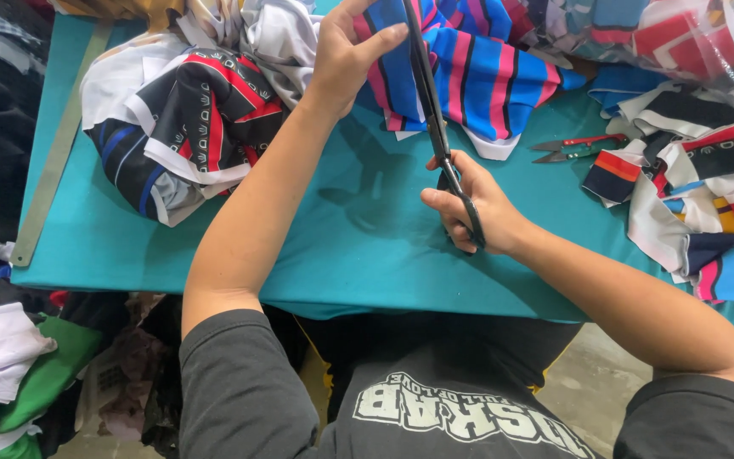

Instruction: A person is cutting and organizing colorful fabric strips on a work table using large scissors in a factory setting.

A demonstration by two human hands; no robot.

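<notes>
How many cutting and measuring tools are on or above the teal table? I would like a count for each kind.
Large black-handled scissors, held in the right hand: 1
Small red-and-green thread snips, lying on the teal table: 1
Long metal ruler, along the table's left edge: 1
Total: 3

Garment workshop, teal cutting table, heaps of striped fabric pieces, long metal ruler, spare snips

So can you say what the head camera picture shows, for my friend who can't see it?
A person's right hand works long black scissors into a blue, pink and black striped cloth that the left hand holds on a teal-covered table. Piles of colourful fabric pieces lie around.
</notes>
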